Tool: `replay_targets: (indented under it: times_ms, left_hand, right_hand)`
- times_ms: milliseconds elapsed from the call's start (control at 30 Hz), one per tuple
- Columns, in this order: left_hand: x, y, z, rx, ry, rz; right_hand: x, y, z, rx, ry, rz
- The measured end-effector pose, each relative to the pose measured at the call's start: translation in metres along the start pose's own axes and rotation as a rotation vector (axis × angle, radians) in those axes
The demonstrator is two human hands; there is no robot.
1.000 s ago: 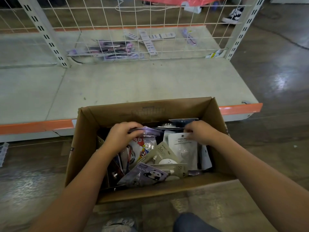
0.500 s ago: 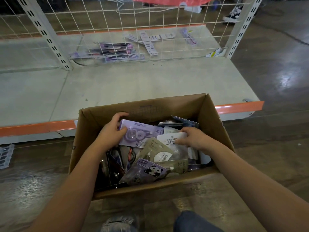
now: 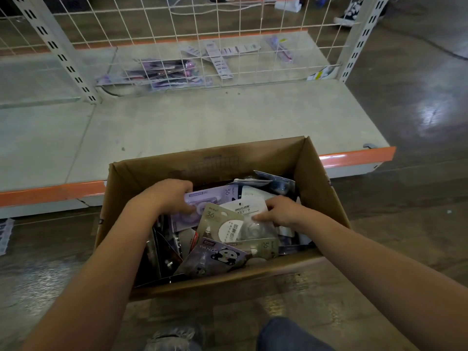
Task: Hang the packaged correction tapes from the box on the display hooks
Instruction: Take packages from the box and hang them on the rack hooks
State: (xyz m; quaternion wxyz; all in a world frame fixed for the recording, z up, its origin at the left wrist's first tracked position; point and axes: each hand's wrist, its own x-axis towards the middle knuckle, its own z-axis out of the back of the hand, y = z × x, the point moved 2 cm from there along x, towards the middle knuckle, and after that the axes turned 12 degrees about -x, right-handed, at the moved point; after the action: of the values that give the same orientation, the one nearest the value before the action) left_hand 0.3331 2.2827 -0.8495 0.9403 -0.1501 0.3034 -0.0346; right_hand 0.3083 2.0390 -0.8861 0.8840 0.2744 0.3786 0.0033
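Observation:
An open cardboard box [image 3: 319,173] sits on the floor before me, filled with several packaged correction tapes. My left hand [image 3: 169,196] grips a purple pack [image 3: 217,196] at its left edge, inside the box. My right hand [image 3: 278,211] pinches a white pack [image 3: 245,209] with dark print at its right edge. A beige pack [image 3: 217,224] and a panda pack [image 3: 217,257] lie in front of them. No display hooks are in view.
A grey shelf base [image 3: 202,117] with an orange front strip [image 3: 354,158] stands behind the box. A wire grid panel [image 3: 202,34] rises at its back, with loose purple packs [image 3: 162,74] lying behind it. A person's shoe [image 3: 354,13] shows top right. My knee [image 3: 291,335] is below the box.
My left hand lifted a purple pack out of the pile and now holds it lower against the others. My right hand shifted down onto the white pack.

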Motion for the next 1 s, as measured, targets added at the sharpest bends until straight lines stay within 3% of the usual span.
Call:
replay_targets:
  times_ms: [133, 267, 333, 433, 600, 733, 1000]
  left_hand:
    - [0.011, -0.021, -0.007, 0.181, 0.196, 0.106]
    - [0.016, -0.024, -0.018, 0.215, 0.148, 0.043]
    - [0.013, -0.021, -0.024, 0.146, 0.095, -0.046]
    - [0.002, -0.010, -0.024, -0.135, 0.047, -0.123]
    - [-0.035, 0.003, -0.015, -0.765, 0.029, 0.001]
    - [-0.075, -0.004, 0.013, -1.249, -0.095, 0.139]
    - [-0.185, -0.048, 0.104, -1.605, -0.111, 0.274]
  right_hand:
    - [0.000, -0.001, -0.006, -0.168, 0.085, -0.049]
    - [-0.001, 0.002, -0.010, -0.262, 0.169, 0.002]
    - [-0.003, 0.005, -0.007, -0.269, 0.121, 0.015]
    - [-0.001, 0.006, 0.002, -0.077, 0.060, 0.082]
    - [-0.018, 0.012, 0.027, 0.505, 0.019, 0.051]
    - [-0.049, 0.030, 0.054, 0.769, -0.002, -0.040]
    - [-0.168, 0.118, 0.115, 1.016, 0.120, -0.081]
